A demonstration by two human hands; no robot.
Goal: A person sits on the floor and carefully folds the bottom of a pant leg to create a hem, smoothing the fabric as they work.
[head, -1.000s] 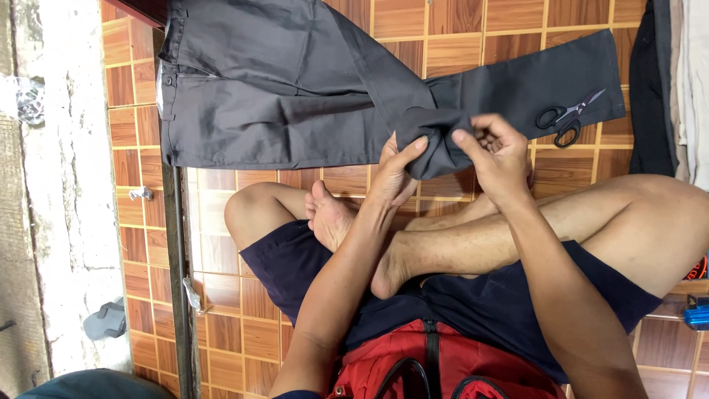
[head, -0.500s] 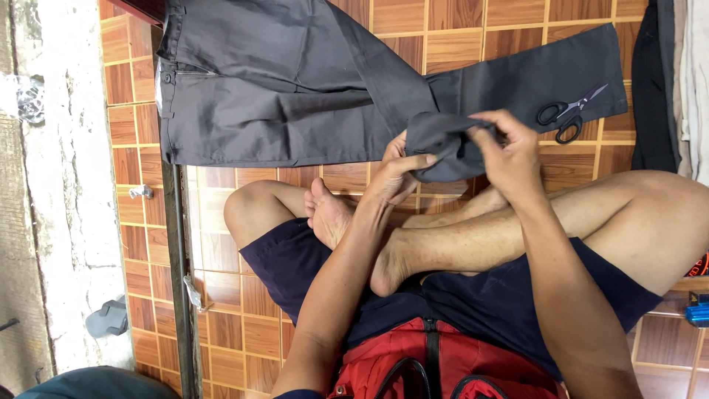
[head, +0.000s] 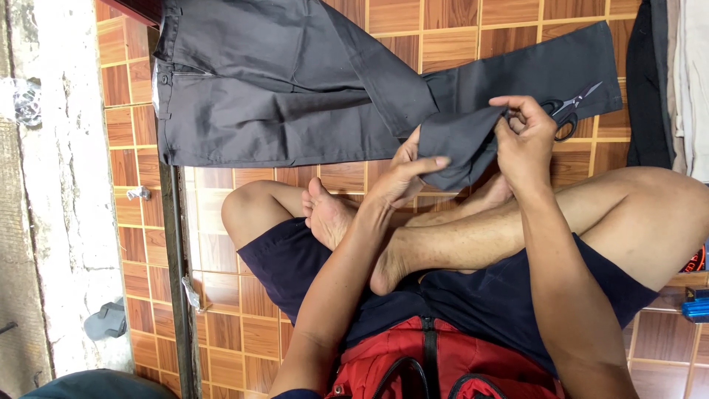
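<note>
Both hands, left (head: 402,174) and right (head: 526,137), pinch the folded trouser leg (head: 461,140) at upper centre, scissors (head: 569,109) just beside.

The floor is laid with glossy square tiles in orange-brown wood tones (head: 221,340), catching soft daylight. Along one edge runs a dark metal door track (head: 177,281), and past it a rough, pale concrete threshold (head: 66,222) where a grey rubber sandal (head: 107,319) lies. Hanging clothes in dark and pale fabric (head: 676,81) fill the opposite side.
</note>
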